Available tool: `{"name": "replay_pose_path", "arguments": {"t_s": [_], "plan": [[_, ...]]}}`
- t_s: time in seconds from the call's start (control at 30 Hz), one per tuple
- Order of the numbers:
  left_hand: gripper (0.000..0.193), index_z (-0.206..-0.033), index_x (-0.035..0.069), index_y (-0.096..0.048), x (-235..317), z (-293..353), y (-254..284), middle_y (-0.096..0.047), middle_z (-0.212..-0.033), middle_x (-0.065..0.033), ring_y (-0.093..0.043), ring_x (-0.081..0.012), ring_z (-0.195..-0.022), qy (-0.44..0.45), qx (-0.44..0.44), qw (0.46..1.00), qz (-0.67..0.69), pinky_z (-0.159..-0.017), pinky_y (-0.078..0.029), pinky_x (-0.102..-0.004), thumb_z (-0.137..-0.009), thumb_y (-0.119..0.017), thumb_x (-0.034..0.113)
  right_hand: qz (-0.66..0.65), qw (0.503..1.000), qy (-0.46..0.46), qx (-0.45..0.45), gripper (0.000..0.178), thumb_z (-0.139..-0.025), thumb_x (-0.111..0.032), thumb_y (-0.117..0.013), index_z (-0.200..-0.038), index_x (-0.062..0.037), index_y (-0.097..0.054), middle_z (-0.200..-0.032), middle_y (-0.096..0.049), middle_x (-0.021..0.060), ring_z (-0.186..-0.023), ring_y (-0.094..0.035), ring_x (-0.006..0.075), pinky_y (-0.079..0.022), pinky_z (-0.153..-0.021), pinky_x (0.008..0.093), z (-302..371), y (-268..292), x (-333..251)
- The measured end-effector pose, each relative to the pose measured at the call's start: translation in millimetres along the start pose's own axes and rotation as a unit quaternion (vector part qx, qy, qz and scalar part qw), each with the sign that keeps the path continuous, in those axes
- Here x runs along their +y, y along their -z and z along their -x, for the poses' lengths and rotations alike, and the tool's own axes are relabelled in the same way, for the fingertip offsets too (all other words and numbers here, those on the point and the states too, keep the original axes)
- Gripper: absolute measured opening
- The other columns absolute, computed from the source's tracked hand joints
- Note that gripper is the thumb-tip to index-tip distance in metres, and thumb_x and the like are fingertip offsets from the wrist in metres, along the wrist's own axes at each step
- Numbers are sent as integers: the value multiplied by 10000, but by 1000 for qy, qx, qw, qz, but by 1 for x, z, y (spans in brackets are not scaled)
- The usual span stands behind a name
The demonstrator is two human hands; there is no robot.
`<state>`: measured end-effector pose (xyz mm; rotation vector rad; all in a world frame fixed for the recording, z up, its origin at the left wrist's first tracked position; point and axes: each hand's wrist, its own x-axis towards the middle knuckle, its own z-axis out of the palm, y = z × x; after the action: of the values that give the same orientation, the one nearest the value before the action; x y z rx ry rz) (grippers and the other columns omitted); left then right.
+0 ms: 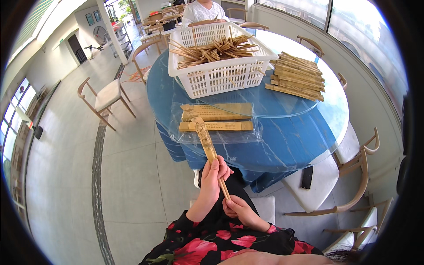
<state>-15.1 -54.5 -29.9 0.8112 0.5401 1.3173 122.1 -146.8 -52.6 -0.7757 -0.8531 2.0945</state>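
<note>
By the right hand (pixel 240 211), the lower ends of two chopsticks (pixel 224 188) are pinched; just above, the paper sleeve (pixel 204 139) around their upper part is gripped by the left hand (pixel 214 174). Beyond the hands, flat sleeves (pixel 229 110) are laid on clear plastic (pixel 234 137), backed by a white basket (pixel 221 85) filled with loose sticks (pixel 221 51).

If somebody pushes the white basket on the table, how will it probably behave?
The white basket would probably slide before tipping, since it looks wide and low. The glossy tabletop suggests little grip. Its loose sticks might shift, because they lie jumbled.
</note>
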Motion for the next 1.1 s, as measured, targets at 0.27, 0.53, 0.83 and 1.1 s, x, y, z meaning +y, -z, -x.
{"name": "replay_pose_path", "arguments": {"t_s": [0.27,0.53,0.83,1.1], "plan": [[412,-1348,25,-468,-2,14,13,-618,-1119,-114,-619,-203,-983,40,-40,998,-21,-895,-500,-353,-1117,-379,354,12,999,30,18,255,-1118,-247,-418,-978,-61,-522,-754,-415,-32,-602,-333,65,-274,-526,221,-14,-3,-11],[353,-1292,50,-518,26,-17,28,-416,-799,36,-338,-63,-627,-26,21,989,142,-583,-321,-230,-1119,-403,335,139,989,34,-43,277,-1112,-244,-430,-1159,-13,-576,-763,-550,-2,-618,-508,76,-395,-565,214,5,-2,-15],[357,-1284,72,-527,11,-7,8,-347,-772,52,-308,-57,-630,13,9,981,192,-570,-290,-220,-1112,-420,365,217,972,88,28,170,-1059,-142,-536,-1057,0,-630,-748,-581,6,-639,-538,72,-435,-594,224,2,0,-17],[295,-1172,97,-517,7,13,-13,-341,-753,65,-283,-46,-598,50,-6,987,153,-521,-251,-207,-1119,-391,358,138,961,201,128,130,-964,-91,-704,-963,-12,-600,-777,-605,-5,-655,-550,58,-446,-589,221,-16,-2,5]]}}
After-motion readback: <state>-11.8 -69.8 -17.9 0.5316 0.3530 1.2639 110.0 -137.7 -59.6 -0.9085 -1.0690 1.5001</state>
